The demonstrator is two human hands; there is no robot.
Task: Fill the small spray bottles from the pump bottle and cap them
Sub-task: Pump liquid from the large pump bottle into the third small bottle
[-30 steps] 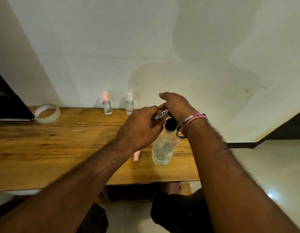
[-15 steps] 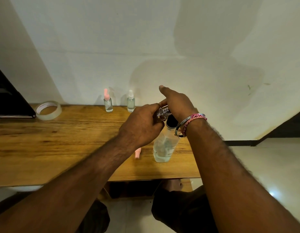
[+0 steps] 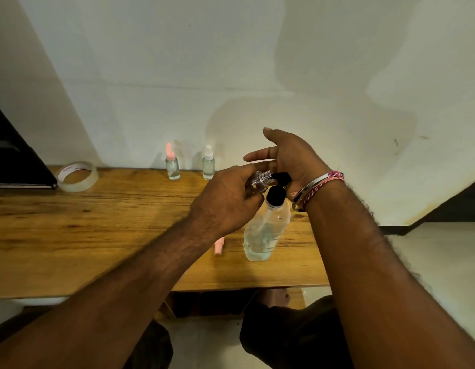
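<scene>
Clear plastic pump bottle point(image 3: 263, 233) on grained wooden table point(image 3: 98, 235).

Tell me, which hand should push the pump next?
Probably the right hand: it sits open over the black pump head of the clear plastic pump bottle, while the left hand grips the small clear spray bottle at the nozzle.

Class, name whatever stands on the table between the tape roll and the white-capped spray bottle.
In the head view, only the pink-capped spray bottle stands between the tape roll and the white-capped spray bottle.
</scene>
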